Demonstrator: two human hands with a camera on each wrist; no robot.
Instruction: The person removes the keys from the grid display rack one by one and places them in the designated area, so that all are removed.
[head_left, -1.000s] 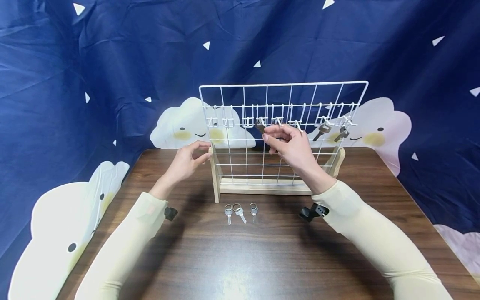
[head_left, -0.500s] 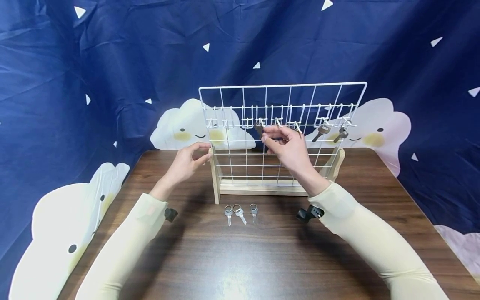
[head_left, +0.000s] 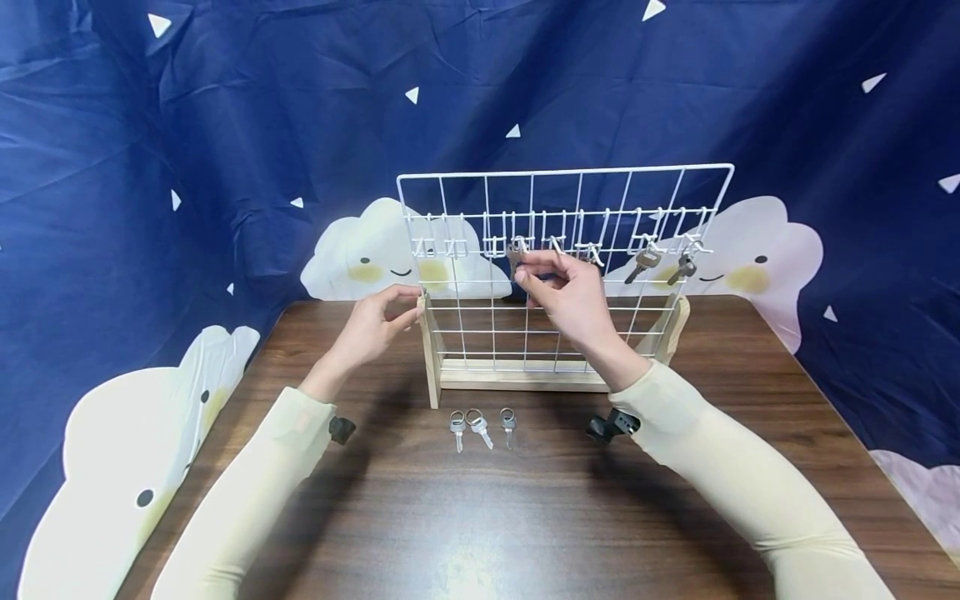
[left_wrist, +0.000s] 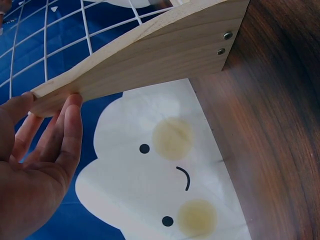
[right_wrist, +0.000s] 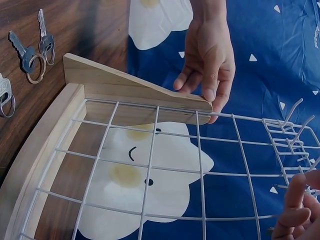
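Note:
In the head view a white wire grid rack (head_left: 534, 172) stands upright in a wooden frame (head_left: 525, 380). My left hand (head_left: 378, 325) grips the top of its left wooden side support (left_wrist: 150, 62) between thumb and fingers. At a middle hook my right hand (head_left: 573, 296) has thumb and forefinger at a hanging key (head_left: 514, 260), in a pinch on its edge. The right wrist view shows these right fingertips (right_wrist: 296, 187) beside the white hooks (right_wrist: 295, 112), with the key out of sight there.
On the brown table (head_left: 420, 517), in front of the rack, lie a left key (head_left: 457, 425), a middle key (head_left: 480, 425) and a right key (head_left: 508, 423), each with a ring. Two more keys, an inner one (head_left: 643, 263) and an outer one (head_left: 683, 267), hang on the right hooks. A blue curtain (head_left: 285, 125) hangs behind.
My right hand has shifted slightly left, and the key at its fingertips has swung from a rightward slant to nearly straight down. The left hand keeps its place on the wooden support.

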